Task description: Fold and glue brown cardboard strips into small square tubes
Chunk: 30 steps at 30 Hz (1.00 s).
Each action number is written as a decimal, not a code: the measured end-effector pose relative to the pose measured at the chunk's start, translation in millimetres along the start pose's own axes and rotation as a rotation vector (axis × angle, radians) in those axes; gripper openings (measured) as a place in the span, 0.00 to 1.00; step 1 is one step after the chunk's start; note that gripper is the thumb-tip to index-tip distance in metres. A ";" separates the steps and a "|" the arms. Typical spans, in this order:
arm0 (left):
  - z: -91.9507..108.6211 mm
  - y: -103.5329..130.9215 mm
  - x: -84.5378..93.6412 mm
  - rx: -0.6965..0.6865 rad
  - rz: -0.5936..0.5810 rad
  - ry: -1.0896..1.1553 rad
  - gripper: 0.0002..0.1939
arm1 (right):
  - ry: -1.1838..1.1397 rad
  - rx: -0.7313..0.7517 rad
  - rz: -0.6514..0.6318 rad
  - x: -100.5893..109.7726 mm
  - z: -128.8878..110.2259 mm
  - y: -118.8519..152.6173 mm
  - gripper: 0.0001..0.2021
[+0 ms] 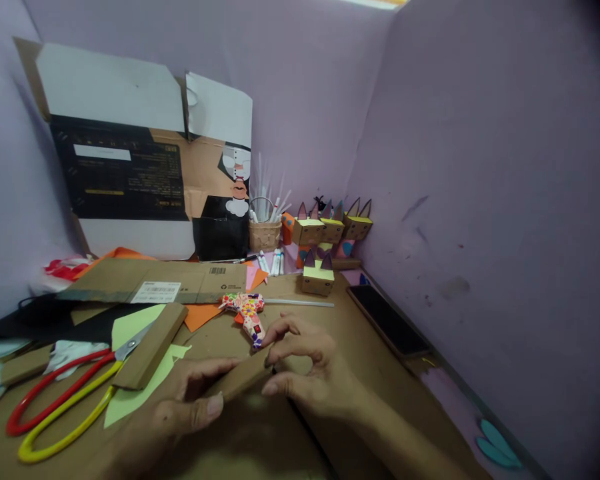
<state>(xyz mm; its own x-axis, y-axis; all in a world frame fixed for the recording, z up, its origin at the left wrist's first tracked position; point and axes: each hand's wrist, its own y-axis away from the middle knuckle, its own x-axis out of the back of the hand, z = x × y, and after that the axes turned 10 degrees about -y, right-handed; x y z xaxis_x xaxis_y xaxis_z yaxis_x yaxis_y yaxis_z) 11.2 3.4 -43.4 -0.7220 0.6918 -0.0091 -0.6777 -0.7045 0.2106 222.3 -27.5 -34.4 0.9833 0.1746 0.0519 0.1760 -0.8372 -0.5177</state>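
One woven tan basket (265,236) is seen at the back of the brown bench (250,448), packed with thin translucent white sticks (263,181); its bottom can't be seen. Capped white markers (277,262) are laid just in front of it. To its right, three small brown cardboard boxes with yellow tops and pointed dark ears (332,230) are grouped; a fourth eared cardboard box (318,277) is set nearer, in front of them. Box contents can't be told. Behind, a large unfolded black, white and brown carton (125,167) is leaned on the wall. The work piece, a small flat brown cardboard strip (244,377), is held tilted above the bench, front centre. Its left end is gripped by the left-hand grip (177,399); its right end is touched by the right-hand grip (307,365), fingers curled, firm pinch or not can't be told. Just beyond, a floral-print glue gun (247,313) is laid, pale stick projecting from its rear. Left side is crowded: red-and-yellow-handled scissors (75,393), blades partly covered by a folded brown cardboard piece (153,348), with light green paper (147,390) underneath. A black flat phone (387,320) is placed along the right wall, well clear of the strip.
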 end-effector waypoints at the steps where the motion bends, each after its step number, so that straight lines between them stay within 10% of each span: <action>1: 0.5 0.3 -0.1 -0.005 -0.017 -0.016 0.22 | -0.016 -0.013 0.003 -0.7 1.1 -0.1 0.06; 30: 2.3 2.6 -10.4 -0.158 0.007 -0.337 0.19 | -0.061 -0.138 -0.110 -12.4 2.2 5.5 0.06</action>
<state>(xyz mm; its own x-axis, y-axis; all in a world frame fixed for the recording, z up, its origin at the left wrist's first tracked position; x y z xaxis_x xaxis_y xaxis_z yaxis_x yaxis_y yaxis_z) 17.2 -5.3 -40.5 -0.6581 0.6818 0.3194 -0.7051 -0.7069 0.0561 210.9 -33.2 -39.7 0.9537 0.2971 0.0475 0.2916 -0.8737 -0.3894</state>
